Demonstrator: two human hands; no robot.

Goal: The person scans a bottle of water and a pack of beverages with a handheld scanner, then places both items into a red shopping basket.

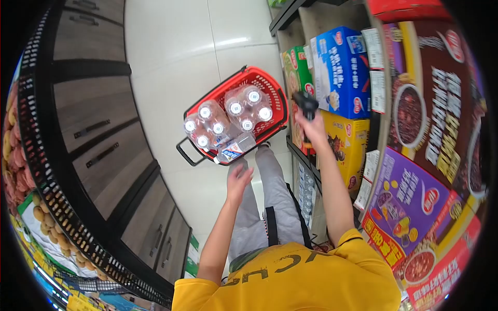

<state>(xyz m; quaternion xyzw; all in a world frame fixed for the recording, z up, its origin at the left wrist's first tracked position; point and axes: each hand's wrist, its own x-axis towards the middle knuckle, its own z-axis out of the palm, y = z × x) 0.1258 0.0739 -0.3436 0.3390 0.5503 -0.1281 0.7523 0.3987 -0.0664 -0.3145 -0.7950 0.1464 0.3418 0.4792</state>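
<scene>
My right hand (pixel 311 129) is wrapped round the grip of a black handheld scanner (pixel 305 101), which is in front of the boxes on the right-hand shelf. My left hand (pixel 239 181) holds nothing; its fingers are loosely apart, just in front of a red shopping basket (pixel 265 83) on the floor. Inside the basket stand two shrink-wrapped packs of clear bottles, a left pack (pixel 205 124) and a right pack (pixel 249 110), with white caps facing up. A single clear bottle with a blue and red label (pixel 232 150) lies on its side along the basket's near edge.
On the right, shelves carry a green box (pixel 298 67), a blue box (pixel 342 72), a yellow box (pixel 345 150) and a purple carton (pixel 410 192). Wooden cabinets (pixel 93 103) line the left, below produce such as round brown fruit (pixel 49 223). The basket's black handle (pixel 185 154) sticks out leftward.
</scene>
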